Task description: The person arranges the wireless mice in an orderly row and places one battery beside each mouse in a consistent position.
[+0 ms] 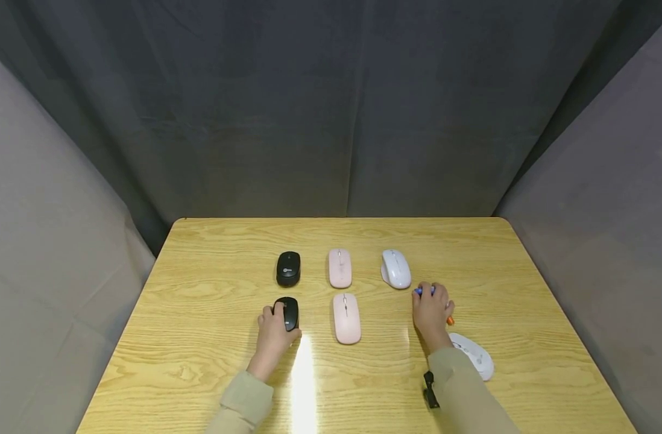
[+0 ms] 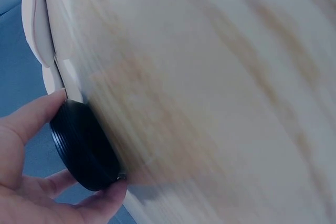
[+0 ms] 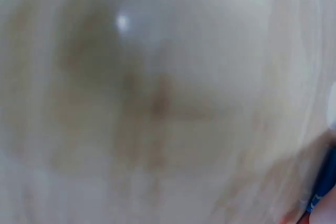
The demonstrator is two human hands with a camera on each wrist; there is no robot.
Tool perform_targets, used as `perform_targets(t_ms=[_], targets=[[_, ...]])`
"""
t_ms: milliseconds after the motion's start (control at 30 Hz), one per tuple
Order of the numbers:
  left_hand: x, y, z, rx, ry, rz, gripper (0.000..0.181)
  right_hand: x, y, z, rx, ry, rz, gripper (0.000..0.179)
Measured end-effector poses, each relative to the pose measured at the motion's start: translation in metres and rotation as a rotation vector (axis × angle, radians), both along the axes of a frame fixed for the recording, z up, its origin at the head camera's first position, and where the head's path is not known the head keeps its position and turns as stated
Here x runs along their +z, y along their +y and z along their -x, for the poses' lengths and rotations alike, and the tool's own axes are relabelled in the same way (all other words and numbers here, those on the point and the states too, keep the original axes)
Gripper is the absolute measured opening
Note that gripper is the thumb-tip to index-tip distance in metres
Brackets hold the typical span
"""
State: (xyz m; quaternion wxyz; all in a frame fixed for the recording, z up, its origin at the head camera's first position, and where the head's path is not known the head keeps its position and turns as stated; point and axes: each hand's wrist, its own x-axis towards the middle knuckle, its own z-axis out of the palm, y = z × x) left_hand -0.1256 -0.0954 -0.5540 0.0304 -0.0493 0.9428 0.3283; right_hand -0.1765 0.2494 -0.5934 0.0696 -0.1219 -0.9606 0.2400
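Observation:
My left hand [image 1: 274,331] holds a black computer mouse [image 1: 290,313] at the front left of the group. In the left wrist view, thumb and fingers grip that mouse by its edges, low over the wooden surface. My right hand [image 1: 431,308] is curled over a blue and orange object [image 1: 450,320], its blue end showing near the fingertips and its orange end beside the hand. The palm hides its middle, so I cannot tell its kind. In the right wrist view only a dark blue part [image 3: 326,179] with white marks and some red-orange shows at the edge.
Behind stand another black mouse [image 1: 289,269], a pink mouse [image 1: 340,268] and a white mouse [image 1: 396,269]. A second pink mouse [image 1: 346,319] lies between the hands. Another white mouse [image 1: 474,355] sits by the right forearm. Dark curtains [image 1: 255,120] hang behind the table [image 1: 201,253].

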Motion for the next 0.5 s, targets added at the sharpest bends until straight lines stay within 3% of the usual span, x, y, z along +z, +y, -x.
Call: perform_targets(t_ms=[500], targets=[[0.002,0.000,0.000,0.004,0.001,0.004,0.069,0.001,0.029,0.012,-0.105,-0.102,0.024,0.032]])
